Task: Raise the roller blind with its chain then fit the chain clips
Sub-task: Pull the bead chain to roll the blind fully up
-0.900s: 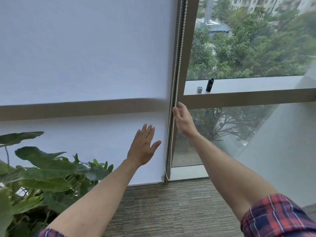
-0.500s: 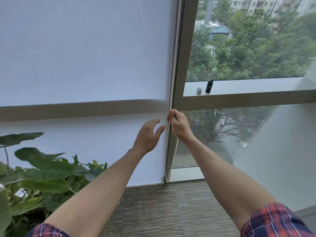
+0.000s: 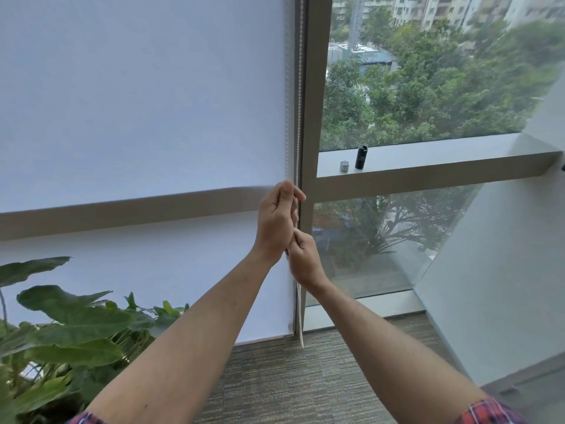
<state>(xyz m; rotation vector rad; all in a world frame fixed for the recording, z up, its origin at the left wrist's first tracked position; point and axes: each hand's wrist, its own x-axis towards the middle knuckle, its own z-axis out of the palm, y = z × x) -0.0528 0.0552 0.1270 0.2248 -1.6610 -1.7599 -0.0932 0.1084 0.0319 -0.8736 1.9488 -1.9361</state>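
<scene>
A white roller blind covers the left window pane down to just above the floor. Its white bead chain hangs along the window post at the blind's right edge, and the loop ends near the carpet. My left hand grips the chain at about sill height. My right hand sits just below it, fingers curled round the same chain. The chain between my hands is mostly hidden by my fingers. I see no chain clips.
A small black cylinder and a short silver cap stand on the window ledge to the right. A large leafy plant fills the lower left. Grey carpet lies below.
My left hand moved right from the blind fabric and took hold of the chain. My right hand slid down the chain to a spot under the left hand.
</scene>
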